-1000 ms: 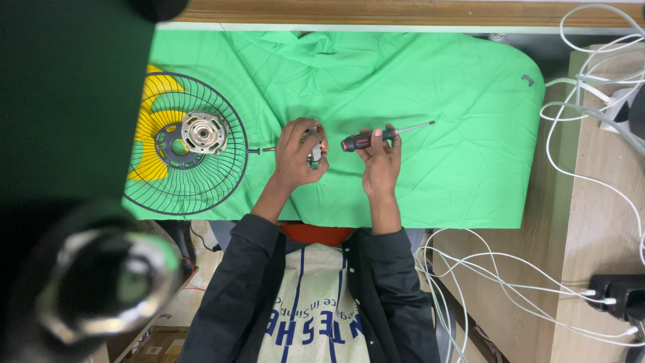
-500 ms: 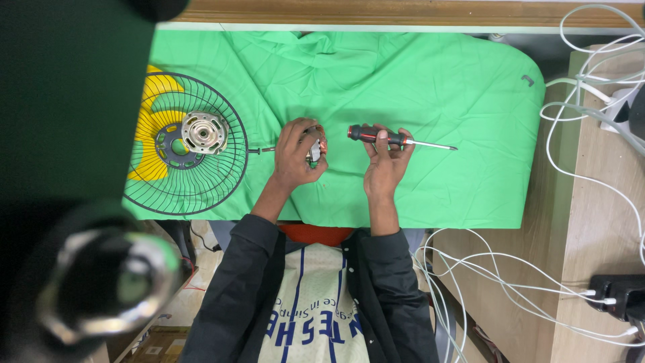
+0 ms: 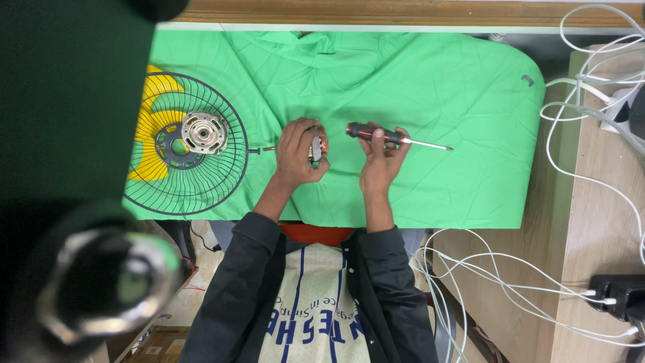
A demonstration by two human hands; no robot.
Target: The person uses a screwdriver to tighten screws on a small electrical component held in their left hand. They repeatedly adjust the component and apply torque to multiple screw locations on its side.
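Observation:
My left hand (image 3: 297, 156) grips a small fan motor (image 3: 316, 146) with copper windings, its thin metal shaft (image 3: 263, 150) sticking out to the left over the green cloth (image 3: 416, 81). My right hand (image 3: 380, 160) holds a screwdriver (image 3: 376, 135) with a red-and-black handle, lying nearly flat, its blade pointing right. The two hands are a short gap apart at the middle of the cloth. A black wire fan guard (image 3: 201, 181) lies to the left with a metal motor housing (image 3: 204, 132) at its centre and a yellow fan blade (image 3: 153, 128) under it.
White cables (image 3: 591, 101) loop across the wooden bench on the right, running to a black power adapter (image 3: 621, 296). A dark, blurred object with a shiny ring (image 3: 101, 289) blocks the lower left of the view. A wooden edge (image 3: 403, 12) borders the far side.
My right hand has turned the screwdriver from pointing up-right to lying nearly flat, blade to the right, and shifted it slightly away from the motor. The left hand has stayed put.

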